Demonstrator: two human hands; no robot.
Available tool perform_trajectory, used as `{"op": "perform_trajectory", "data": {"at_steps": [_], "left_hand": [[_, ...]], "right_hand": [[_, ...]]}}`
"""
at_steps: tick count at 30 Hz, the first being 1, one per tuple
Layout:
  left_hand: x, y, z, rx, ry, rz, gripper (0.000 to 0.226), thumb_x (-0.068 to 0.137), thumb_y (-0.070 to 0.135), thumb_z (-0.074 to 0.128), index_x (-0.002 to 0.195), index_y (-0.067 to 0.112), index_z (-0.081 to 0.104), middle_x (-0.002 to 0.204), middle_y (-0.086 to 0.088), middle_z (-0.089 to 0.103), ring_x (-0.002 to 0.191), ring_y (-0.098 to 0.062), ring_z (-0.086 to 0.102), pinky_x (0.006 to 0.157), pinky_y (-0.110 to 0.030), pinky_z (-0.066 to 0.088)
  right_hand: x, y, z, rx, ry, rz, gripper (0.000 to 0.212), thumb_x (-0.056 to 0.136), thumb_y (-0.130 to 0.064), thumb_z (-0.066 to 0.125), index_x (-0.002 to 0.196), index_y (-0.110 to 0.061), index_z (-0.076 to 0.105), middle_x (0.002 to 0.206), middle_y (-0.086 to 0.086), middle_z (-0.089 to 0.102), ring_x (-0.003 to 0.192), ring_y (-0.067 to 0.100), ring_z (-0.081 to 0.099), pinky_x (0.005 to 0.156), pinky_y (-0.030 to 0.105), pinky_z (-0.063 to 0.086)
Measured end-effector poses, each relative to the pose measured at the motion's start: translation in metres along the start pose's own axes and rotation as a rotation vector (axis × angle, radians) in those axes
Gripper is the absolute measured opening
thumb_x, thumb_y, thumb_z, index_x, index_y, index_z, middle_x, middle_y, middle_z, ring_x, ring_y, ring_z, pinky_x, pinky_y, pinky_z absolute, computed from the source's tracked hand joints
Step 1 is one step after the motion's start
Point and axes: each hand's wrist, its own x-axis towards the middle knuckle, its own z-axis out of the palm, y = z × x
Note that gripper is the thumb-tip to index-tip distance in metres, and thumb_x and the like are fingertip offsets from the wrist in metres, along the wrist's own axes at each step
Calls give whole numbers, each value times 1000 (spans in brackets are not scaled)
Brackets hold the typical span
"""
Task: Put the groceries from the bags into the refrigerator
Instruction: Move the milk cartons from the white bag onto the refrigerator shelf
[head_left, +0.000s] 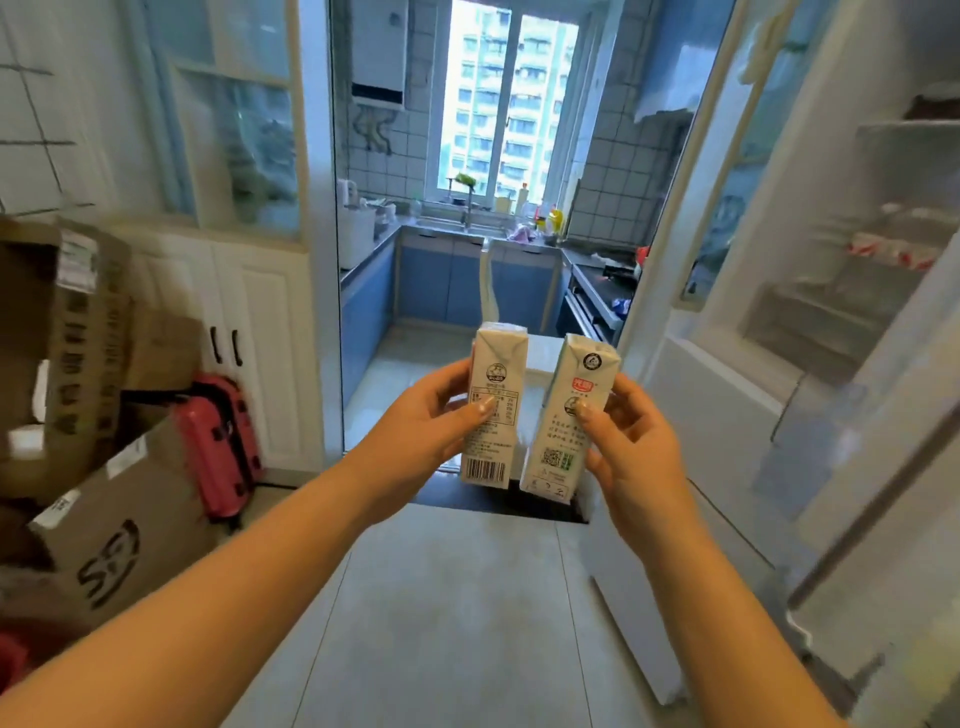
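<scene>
Cartons, 2 pcs, upright, side by side, apart, held up w/ kitchen doorway behind. L carton (496, 410): left hand (431, 415) grips its left side. R carton (566, 415): right hand (631, 447) grips its right side. Refrigerator (852, 291) open at right.

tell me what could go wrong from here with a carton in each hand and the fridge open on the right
1. Both hands are full: the left hand grips one milk carton and the right hand grips the other milk carton, so neither is free to shift things or steady the refrigerator door.
2. Each carton is held by its side only, with nothing under it, so one might slip to the floor.
3. The refrigerator shelves look partly filled, so space may be tight.
</scene>
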Motion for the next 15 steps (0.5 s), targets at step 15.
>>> {"op": "perform_trajectory", "data": {"at_steps": [15], "left_hand": [[347, -75, 19, -126, -175, -6, 35, 92, 18, 51, 126, 24, 52, 109, 7, 68, 97, -10, 66, 82, -32, 56]], "right_hand": [[301, 84, -62, -35, 288, -55, 39, 86, -8, 60, 123, -19, 56, 89, -9, 71, 90, 10, 68, 73, 30, 57]]}}
